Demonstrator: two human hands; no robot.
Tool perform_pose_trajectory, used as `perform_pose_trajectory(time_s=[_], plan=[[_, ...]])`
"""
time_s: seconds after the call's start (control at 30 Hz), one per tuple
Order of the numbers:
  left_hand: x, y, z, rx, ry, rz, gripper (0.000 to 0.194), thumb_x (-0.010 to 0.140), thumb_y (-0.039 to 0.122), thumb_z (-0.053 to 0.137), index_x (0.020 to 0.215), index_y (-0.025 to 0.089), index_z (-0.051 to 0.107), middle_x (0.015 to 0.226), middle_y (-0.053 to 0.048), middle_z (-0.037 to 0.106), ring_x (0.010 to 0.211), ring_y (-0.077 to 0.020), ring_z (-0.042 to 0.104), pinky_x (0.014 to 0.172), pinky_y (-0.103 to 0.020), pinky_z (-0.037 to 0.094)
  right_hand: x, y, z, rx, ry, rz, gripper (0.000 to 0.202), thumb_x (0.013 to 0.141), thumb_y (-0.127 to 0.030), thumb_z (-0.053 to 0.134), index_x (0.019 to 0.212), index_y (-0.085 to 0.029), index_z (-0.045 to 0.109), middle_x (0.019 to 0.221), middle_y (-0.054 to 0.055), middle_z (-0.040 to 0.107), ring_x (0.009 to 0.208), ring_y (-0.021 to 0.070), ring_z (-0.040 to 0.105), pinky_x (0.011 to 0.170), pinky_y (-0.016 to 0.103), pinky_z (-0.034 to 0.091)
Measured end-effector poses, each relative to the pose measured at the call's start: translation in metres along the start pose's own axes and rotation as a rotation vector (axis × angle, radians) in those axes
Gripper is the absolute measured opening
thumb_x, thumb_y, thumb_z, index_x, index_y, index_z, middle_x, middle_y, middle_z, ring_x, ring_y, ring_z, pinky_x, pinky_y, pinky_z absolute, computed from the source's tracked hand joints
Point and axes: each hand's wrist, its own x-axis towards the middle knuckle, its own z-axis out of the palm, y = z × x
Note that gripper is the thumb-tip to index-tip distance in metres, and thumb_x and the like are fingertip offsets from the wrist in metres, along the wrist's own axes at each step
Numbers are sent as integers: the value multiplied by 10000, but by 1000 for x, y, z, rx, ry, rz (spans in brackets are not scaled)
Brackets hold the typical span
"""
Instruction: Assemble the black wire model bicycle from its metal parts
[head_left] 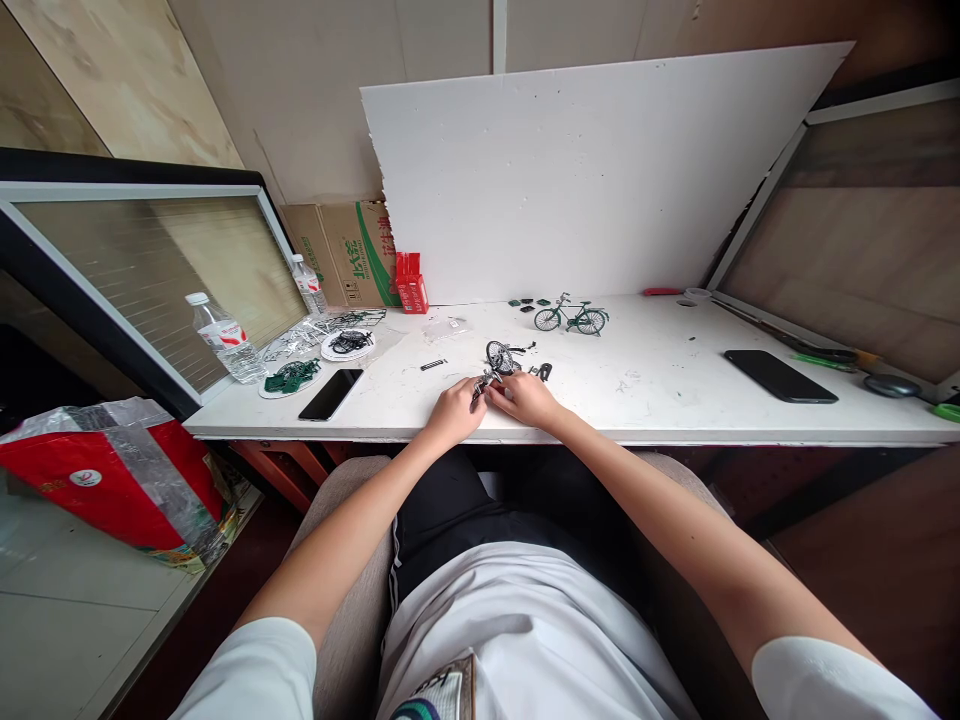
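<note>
Near the front edge of the white table (637, 385), my left hand (456, 412) and my right hand (527, 398) meet with closed fingers around small dark and silvery model parts (489, 379). The exact kind of these parts is too small to make out. Just beyond my fingers lies a small spoked model wheel (499, 355) with thin black pieces beside it. A small black part (543, 371) rests right of my right hand. Farther back stands a green model bicycle (572, 317), upright.
At the left are green parts on a plate (291, 377), black parts on a white plate (347, 345), a phone (330, 394) and water bottles (223, 338). Behind stand a carton (345, 255) and a red box (412, 285). Another phone (778, 376) lies at the right.
</note>
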Motion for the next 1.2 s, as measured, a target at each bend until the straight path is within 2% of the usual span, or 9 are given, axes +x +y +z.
perform_pose_trajectory(time_s=[0.77,1.2], plan=[[0,2,-2,23,-12,-3,281,947,146,583,1208,169,686,1071,-107,750,928,-234,716,862,-333,568,1,0,2,-28,15,25,419,1040,-437,524,746,-166,651,728,97,680,695,189,600,609,278,298],[-1,3,-3,19,-4,11,323,943,133,578,1249,165,678,1057,-109,750,953,-243,718,891,-337,570,1,-2,-1,-17,5,15,410,1042,-422,535,765,-159,684,736,100,698,705,192,605,639,281,326]])
